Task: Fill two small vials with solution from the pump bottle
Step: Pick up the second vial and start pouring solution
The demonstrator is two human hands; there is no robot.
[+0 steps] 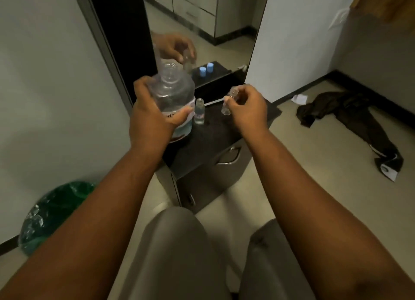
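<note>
- Roughly halfway, we judge: one vial point(199, 114) stands uncapped on the dark cabinet top point(224, 131), apparently holding liquid.
- Our left hand point(155, 113) is wrapped around the open-necked pump bottle point(171, 93).
- Our right hand point(246, 107) pinches the second vial point(229, 103), seemingly empty.
- Two blue caps point(206, 70) show in the mirror; capping is undone.

I see a clear bottle point(171, 93) with a white label carrying a dark red band low down, and beside it a clear vial point(199, 112) with a pale label. Two light blue caps point(206, 69) show in the mirror above a black cabinet top point(224, 129). On the beige floor point(303, 165) lie a dark cloth point(350, 113) with a white patch at one end and a green plastic bag point(54, 212); my trousers point(179, 254) are grey.
</note>
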